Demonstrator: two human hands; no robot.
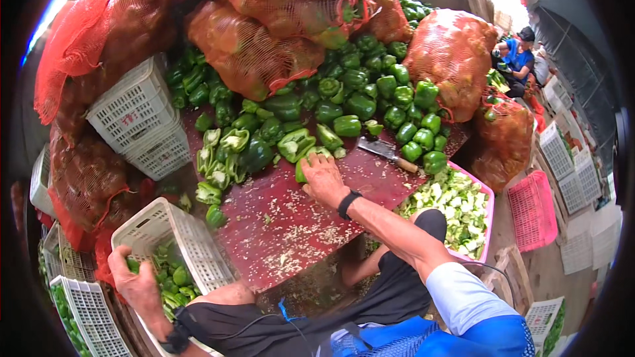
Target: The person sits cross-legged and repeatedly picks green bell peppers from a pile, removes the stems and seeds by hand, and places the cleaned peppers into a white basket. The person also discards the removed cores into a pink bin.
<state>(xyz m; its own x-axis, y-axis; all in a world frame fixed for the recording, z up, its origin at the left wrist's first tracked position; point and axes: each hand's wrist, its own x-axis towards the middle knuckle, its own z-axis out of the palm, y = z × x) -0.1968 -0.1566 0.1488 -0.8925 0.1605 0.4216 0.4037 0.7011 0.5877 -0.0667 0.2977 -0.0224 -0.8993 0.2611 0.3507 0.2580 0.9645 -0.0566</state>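
My right hand has its fingers around a cut green bell pepper piece on the red board, which is strewn with seeds. My left hand hovers over the rim of a white plastic crate with green peppers inside, a bit of green beside its fingers; whether it holds that is unclear. A cleaver with a wooden handle lies on the board, right of my right hand. Whole green bell peppers are heaped along the far side, and opened halves lie at the left.
Red mesh sacks of produce surround the board's far side. A pink-rimmed tub of pepper scraps stands at the right, near a pink basket. Stacked white crates stand left. A co-worker sits farther back at the right.
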